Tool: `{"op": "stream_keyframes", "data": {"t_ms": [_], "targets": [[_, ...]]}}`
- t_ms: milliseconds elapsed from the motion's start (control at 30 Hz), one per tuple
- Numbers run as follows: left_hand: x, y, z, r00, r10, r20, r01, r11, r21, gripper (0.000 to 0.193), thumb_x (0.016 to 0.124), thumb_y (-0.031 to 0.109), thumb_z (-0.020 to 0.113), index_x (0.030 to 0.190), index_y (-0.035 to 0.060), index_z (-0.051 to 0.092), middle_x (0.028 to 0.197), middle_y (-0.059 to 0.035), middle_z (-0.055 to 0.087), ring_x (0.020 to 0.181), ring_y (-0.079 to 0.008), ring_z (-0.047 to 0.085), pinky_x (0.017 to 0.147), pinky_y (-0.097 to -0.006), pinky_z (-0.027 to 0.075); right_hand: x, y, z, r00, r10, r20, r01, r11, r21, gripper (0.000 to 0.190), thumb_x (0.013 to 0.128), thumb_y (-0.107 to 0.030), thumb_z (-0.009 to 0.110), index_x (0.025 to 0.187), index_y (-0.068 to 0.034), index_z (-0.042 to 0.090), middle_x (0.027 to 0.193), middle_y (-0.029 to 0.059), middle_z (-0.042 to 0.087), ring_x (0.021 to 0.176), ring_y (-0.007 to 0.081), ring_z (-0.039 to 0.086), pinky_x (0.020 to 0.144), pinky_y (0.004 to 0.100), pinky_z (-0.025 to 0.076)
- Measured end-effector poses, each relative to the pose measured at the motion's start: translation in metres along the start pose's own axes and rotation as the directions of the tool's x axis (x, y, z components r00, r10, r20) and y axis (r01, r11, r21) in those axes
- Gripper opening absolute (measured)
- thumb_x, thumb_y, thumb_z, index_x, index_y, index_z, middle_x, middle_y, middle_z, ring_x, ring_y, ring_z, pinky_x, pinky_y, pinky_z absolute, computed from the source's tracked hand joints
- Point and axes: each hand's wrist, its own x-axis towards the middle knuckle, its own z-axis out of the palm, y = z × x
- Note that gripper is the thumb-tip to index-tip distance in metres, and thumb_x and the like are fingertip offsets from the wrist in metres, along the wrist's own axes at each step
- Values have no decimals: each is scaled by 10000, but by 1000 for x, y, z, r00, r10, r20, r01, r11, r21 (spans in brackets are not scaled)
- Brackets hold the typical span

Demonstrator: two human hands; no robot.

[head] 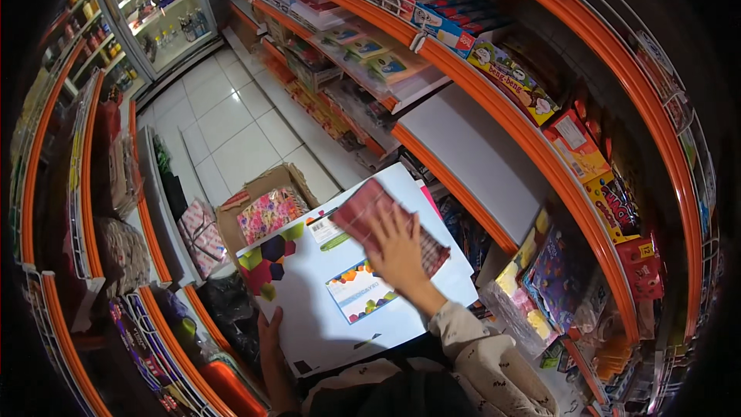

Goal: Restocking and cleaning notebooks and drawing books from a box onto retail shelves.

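Observation:
My right hand [397, 249] lies spread and flat on a folded dark red checked cloth [362, 211], pressing it against the upper right part of a large white cardboard sheet or flat pack [312, 313]. Coloured hexagons and a printed panel decorate the white face. At its lower left edge, my left hand [271, 333] holds it, the fingers mostly hidden behind it. A pink edge shows behind the pack at the right.
An open cardboard box [223, 223] with flowered packages stands beyond the pack. Orange-edged shelves [463, 185] with snack boxes [512, 81] rise at right; more shelves [153, 237] stand left. A glass-door fridge [162, 17] stands past the tiled floor [231, 121].

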Motion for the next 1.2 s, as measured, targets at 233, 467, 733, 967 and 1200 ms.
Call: {"op": "stream_keyframes", "data": {"t_ms": [233, 467, 733, 967, 1200], "targets": [[6, -8, -10, 997, 47, 58, -46, 999, -28, 527, 879, 188, 619, 1335, 35, 406, 1180, -93, 554, 1018, -192, 547, 868, -310, 437, -19, 66, 8, 887, 410, 213, -461, 816, 349, 592, 939, -344, 359, 1455, -96, 209, 1512, 133, 188, 1381, 373, 167, 1095, 557, 132], [18, -11, -31, 998, 20, 51, -22, 999, 39, 548, 864, 229, 633, 1327, 39, 409, 1172, -95, 549, 1026, -201, 539, 869, -331, 438, -167, 12, -37, 853, 435, 287, -521, 715, 466, 607, 921, -241, 397, 1449, -30, 185, 1513, 172, 150, 1381, 426, 97, 1092, 553, 114], [23, -13, -28, 999, 41, 22, -42, 998, 55, 684, 858, 162, 630, 1430, 87, 264, 1300, -102, 460, 1128, -223, 488, 923, -346, 414, -110, 28, -41, 907, 366, 211, -377, 926, 14, 609, 901, -275, 442, 1435, -53, 252, 1481, 166, 248, 1374, 379, 179, 1065, 630, 44], [14, -11, -21, 994, 93, 50, -95, 995, 40, 666, 881, 114, 579, 1446, 93, 227, 1351, -111, 414, 1165, -245, 456, 953, -360, 393, 26, 30, 14, 935, 346, 77, -353, 927, 124, 602, 917, -301, 389, 1457, -108, 205, 1498, 144, 218, 1375, 381, 183, 1064, 625, 124], [-3, 3, -6, 996, 81, 39, -84, 993, 81, 708, 850, 284, 623, 1423, 78, 261, 1255, -135, 479, 1031, -258, 531, 818, -372, 464, -5, -70, 40, 953, -282, 112, 298, 937, -181, 615, 817, -297, 526, 1370, -64, 389, 1432, 118, 337, 1349, 348, 244, 1086, 604, 116]]}}
